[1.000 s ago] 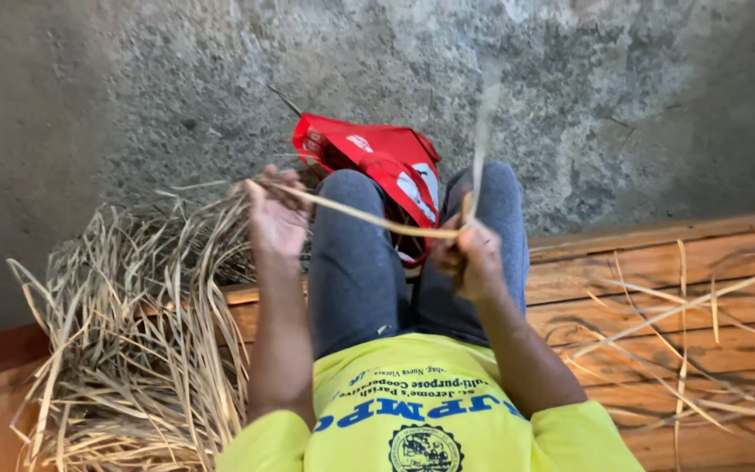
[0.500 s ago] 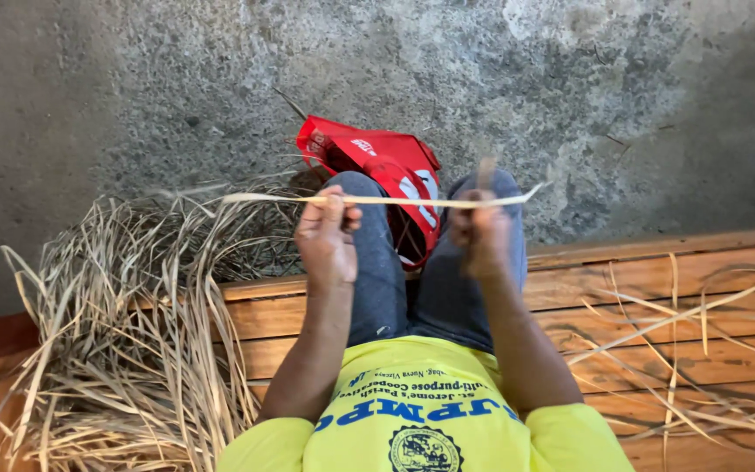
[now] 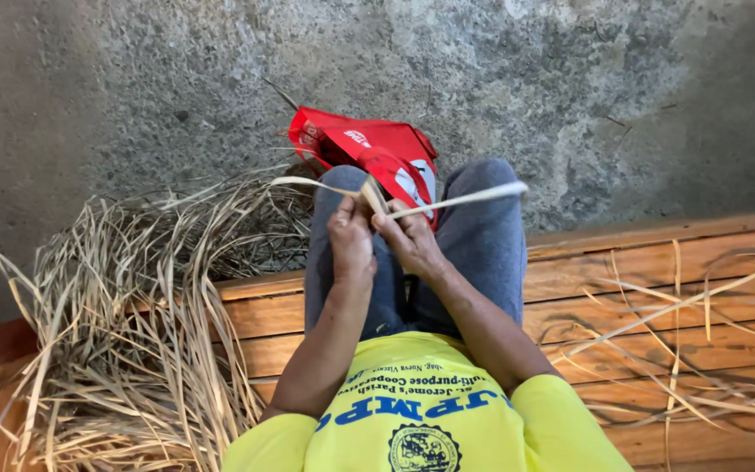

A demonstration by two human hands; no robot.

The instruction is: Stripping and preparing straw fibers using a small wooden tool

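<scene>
My left hand [image 3: 351, 238] and my right hand [image 3: 408, 240] are close together above my knees, and both pinch one pale dried leaf strip [image 3: 456, 199]. The strip bends at my fingertips. One end runs right over my right knee, the other curves left toward the heap of dried strips [image 3: 124, 323]. I sit on a wooden bench [image 3: 657, 271] in grey trousers and a yellow shirt.
A red plastic bag [image 3: 369, 149] lies on the rough concrete floor [image 3: 526, 79] just beyond my knees. The big heap of dried strips covers the bench's left end and the floor there. Several loose strips [image 3: 692, 323] lie across the bench planks on my right.
My hands were apart with the strip stretched straight between them. They have come together over my knees, and the strip is now folded at my fingertips.
</scene>
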